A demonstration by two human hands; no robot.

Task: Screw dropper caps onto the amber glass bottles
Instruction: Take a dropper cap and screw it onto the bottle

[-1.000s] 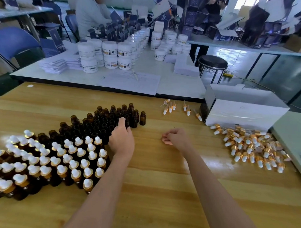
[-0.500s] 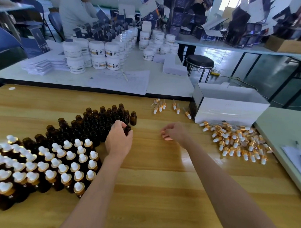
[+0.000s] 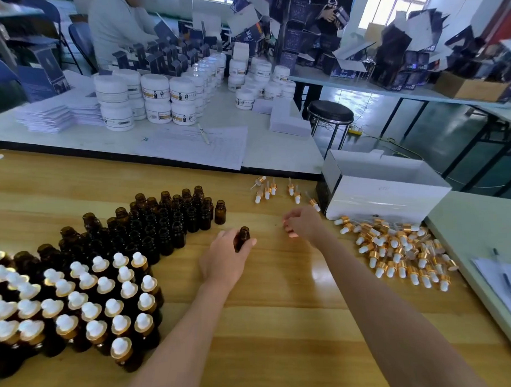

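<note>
My left hand (image 3: 222, 264) grips one uncapped amber bottle (image 3: 242, 237) just above the wooden table (image 3: 282, 337), right of the cluster of open amber bottles (image 3: 162, 222). My right hand (image 3: 303, 223) hovers a short way to the right of it with its fingers curled downward; what they hold, if anything, is hidden. Several capped bottles (image 3: 87, 294) with white bulbs and gold collars stand at the near left. A pile of loose dropper caps (image 3: 395, 246) lies to the right of my right hand.
A few more dropper caps (image 3: 265, 190) lie near the table's far edge. A white box (image 3: 387, 194) stands behind the cap pile. A grey table (image 3: 482, 243) with papers borders the right. White jars (image 3: 155, 98) and a seated person are beyond.
My left hand has taken a bottle from the open cluster and carried it right, toward my right hand. My right hand has stayed in about the same place.
</note>
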